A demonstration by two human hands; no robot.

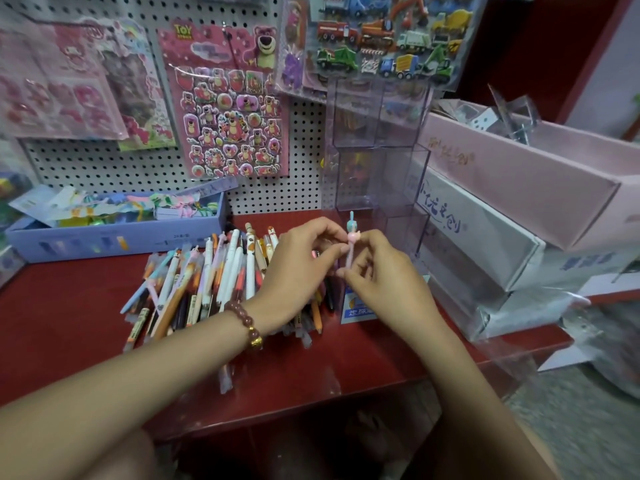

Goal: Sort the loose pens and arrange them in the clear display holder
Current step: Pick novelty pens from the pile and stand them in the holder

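Centre frame: pink pen (352, 252) upright, pinched by fingers of left hand (298, 268) and right hand (384, 275). Pen pile (207, 285) lies left on red tabletop (69, 323); clear display holder (377, 161) behind.

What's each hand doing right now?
Left hand: fingers pinch the pink pen near its top.
Right hand: fingers grip the same pen lower down.

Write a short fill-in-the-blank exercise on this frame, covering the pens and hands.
The left hand and right hand together hold one pink pen, its shaft standing ____.
The pile of loose pens lies on a ____ shelf.
The bead bracelet circles the ____ wrist.
Missing words: upright; red; left.
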